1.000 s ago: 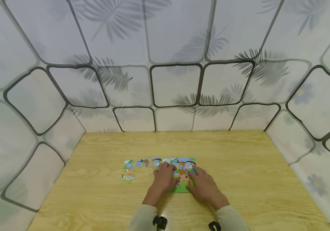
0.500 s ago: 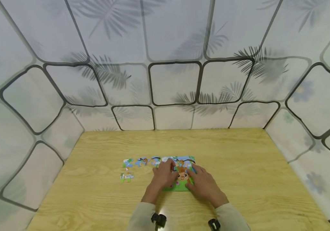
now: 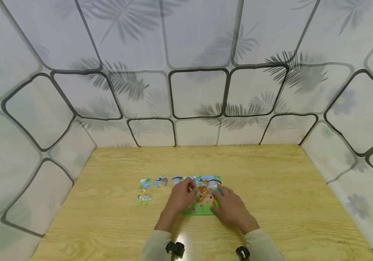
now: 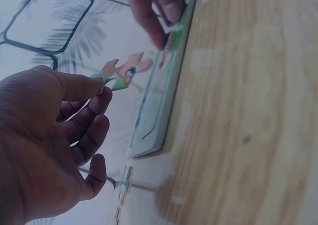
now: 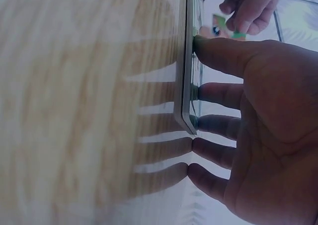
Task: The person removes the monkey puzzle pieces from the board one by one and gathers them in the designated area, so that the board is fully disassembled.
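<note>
My left hand (image 3: 180, 197) pinches a jigsaw puzzle piece (image 4: 126, 72) between thumb and forefinger. The piece shows part of a brown monkey's face, an eye and some green; in the left wrist view it is tilted and raised off the board, its other fingers loosely curled beneath. Under both hands lies the flat puzzle board (image 3: 203, 211), bearing a monkey picture on green and blue. My right hand (image 3: 233, 210) rests on the board's right side. In the right wrist view its thumb and nearer fingers touch the board edge (image 5: 185, 96), while the outer fingertips reach the tabletop.
Left of the board, several loose puzzle pieces lie on the wooden table (image 3: 108, 224): a sky piece (image 3: 145, 183), a monkey-tail piece (image 3: 161, 182), a branch piece (image 3: 176, 179) and a house piece (image 3: 143, 199). Patterned fabric walls (image 3: 196, 96) enclose the back and sides.
My left hand has shifted slightly left and turned, and the monkey-face piece in its fingers now shows over the board. My right hand stays on the board's right side.
</note>
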A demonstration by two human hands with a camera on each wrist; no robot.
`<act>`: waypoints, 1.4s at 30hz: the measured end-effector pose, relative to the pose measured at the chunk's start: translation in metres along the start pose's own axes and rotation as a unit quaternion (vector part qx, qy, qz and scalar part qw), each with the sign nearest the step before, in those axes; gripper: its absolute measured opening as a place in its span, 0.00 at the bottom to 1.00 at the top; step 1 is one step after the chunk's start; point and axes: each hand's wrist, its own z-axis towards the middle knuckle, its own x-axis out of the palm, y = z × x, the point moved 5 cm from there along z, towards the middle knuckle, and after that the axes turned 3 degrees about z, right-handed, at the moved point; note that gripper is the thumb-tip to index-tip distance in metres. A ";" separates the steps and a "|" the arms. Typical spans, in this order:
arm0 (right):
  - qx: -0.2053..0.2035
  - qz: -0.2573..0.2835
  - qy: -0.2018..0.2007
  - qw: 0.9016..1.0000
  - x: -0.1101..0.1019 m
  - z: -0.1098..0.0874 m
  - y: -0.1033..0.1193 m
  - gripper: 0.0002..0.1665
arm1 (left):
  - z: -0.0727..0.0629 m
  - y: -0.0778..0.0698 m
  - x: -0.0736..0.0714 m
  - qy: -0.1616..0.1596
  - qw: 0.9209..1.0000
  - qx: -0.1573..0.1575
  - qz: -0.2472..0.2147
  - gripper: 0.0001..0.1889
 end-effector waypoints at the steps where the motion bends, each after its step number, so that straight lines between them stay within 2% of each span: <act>1: 0.000 0.001 0.000 1.000 0.000 0.000 0.000 0.33 | -0.001 0.001 -0.003 -0.002 1.000 0.002 -0.003 0.05; 8: 0.000 0.006 -0.001 1.000 0.000 -0.001 -0.001 0.32 | -0.006 0.013 -0.025 -0.025 1.000 0.007 -0.002 0.11; 18: -0.001 0.002 -0.004 1.000 0.005 0.001 -0.004 0.33 | -0.018 0.044 -0.050 -0.037 0.999 -0.023 0.020 0.11; 21: -0.004 0.006 -0.005 1.000 0.004 0.001 -0.003 0.33 | -0.020 0.051 -0.057 -0.040 0.998 -0.037 0.033 0.10; 26: -0.006 0.010 0.000 1.000 0.004 0.000 -0.004 0.33 | -0.024 0.062 -0.068 -0.038 0.994 -0.060 0.084 0.07; 33: -0.011 0.009 0.005 1.000 0.005 0.000 -0.004 0.33 | -0.028 0.075 -0.077 -0.030 0.989 -0.092 0.115 0.05; 42: -0.004 0.010 0.011 1.000 0.007 -0.001 -0.006 0.33 | -0.030 0.080 -0.078 -0.046 0.980 -0.102 0.168 0.05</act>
